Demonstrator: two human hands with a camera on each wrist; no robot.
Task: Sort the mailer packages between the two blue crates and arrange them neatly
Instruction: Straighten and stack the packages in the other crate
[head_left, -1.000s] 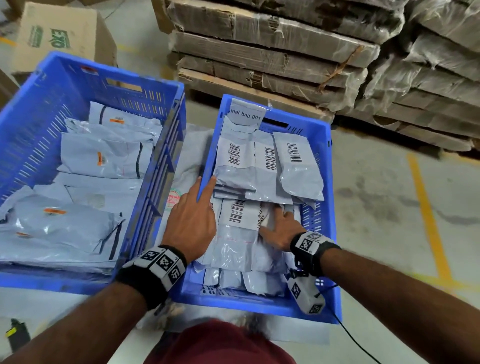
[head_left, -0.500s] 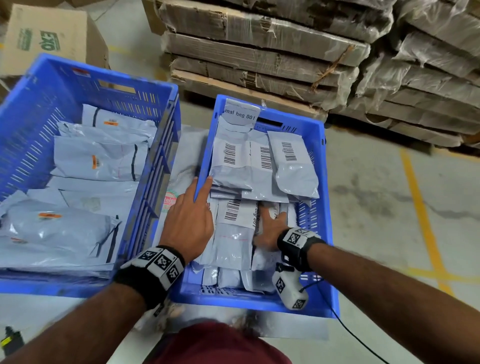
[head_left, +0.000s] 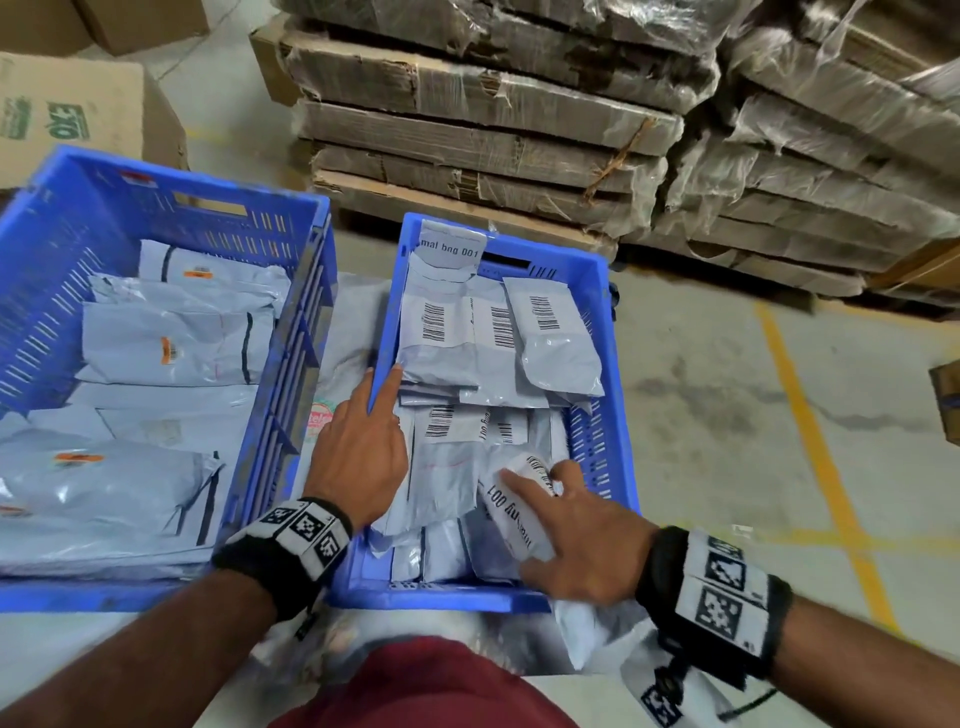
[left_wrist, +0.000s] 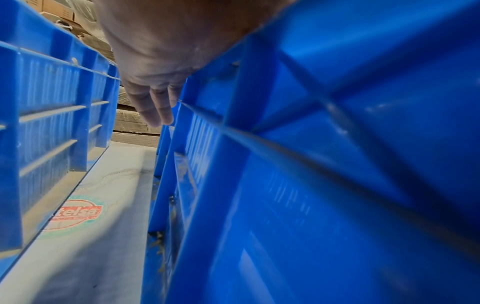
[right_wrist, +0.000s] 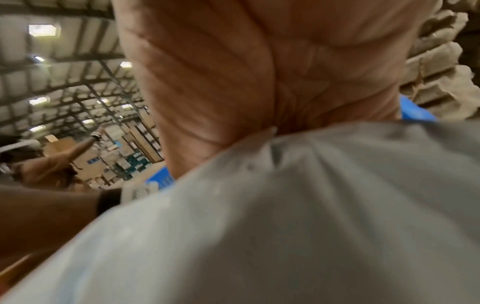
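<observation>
Two blue crates stand side by side. The larger left crate (head_left: 182, 176) holds big grey mailers (head_left: 171, 343) with orange marks. The smaller right crate (head_left: 618, 415) holds small grey mailers (head_left: 452, 332) with barcode labels, in overlapping rows. My left hand (head_left: 374, 410) rests flat on that crate's left rim, fingers (left_wrist: 153, 107) straight along its outer wall (left_wrist: 337, 185). At the crate's near right corner my right hand (head_left: 550, 514) grips one small labelled mailer (head_left: 511, 519), raised and tilted above the others. The right wrist view shows my palm (right_wrist: 233, 72) on its grey plastic (right_wrist: 285, 226).
A grey sheet (head_left: 353, 332) with a red logo (left_wrist: 78, 214) lies between the crates. Wrapped stacks of flattened cardboard (head_left: 493, 130) rise just behind them, and a cardboard box (head_left: 62, 114) stands at the back left. Another loose mailer (head_left: 597, 639) lies under my right wrist. Yellow lines (head_left: 815, 441) mark the concrete floor to the right.
My right hand has drawn back toward the near right corner of the small crate and lifted one small mailer out of the row. My left hand has stayed on the rim.
</observation>
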